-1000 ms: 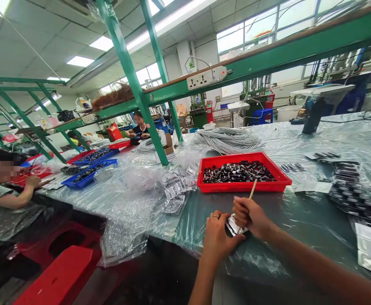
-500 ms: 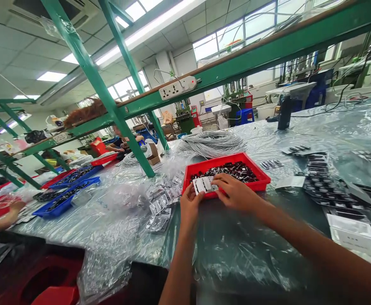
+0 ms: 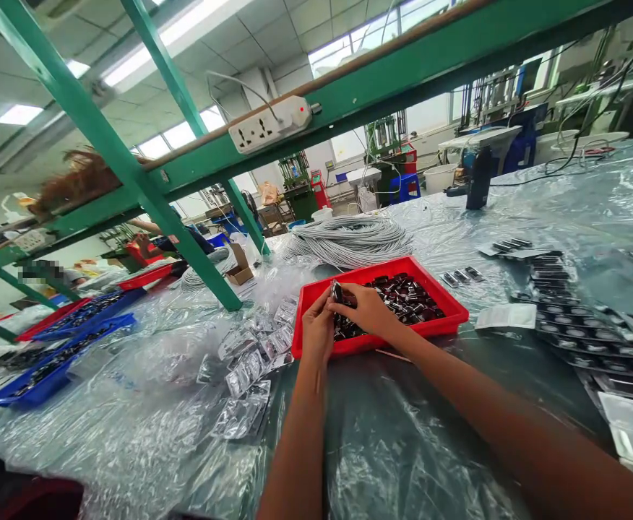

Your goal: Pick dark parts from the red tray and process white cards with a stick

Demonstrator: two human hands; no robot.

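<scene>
My left hand (image 3: 317, 326) and my right hand (image 3: 369, 310) meet over the left part of a red tray (image 3: 436, 329). Their fingertips pinch a small shiny black piece (image 3: 337, 292), held up on end; its exact kind is too small to tell. Many similar small black pieces (image 3: 411, 296) fill the tray below. Whether a white card is still between the fingers is hidden.
Clear packets (image 3: 246, 370) lie left of the tray, a coil of grey cable (image 3: 349, 242) behind it. Black-filled cards (image 3: 576, 318) are stacked at right. A green frame post (image 3: 186, 249) with a power strip (image 3: 270, 124) rises ahead. Blue trays (image 3: 59, 372) stand left.
The white card facing me has gone from sight, and a black piece now shows upright at my fingertips. My hands have drawn together. The view has shifted to the right and closer.
</scene>
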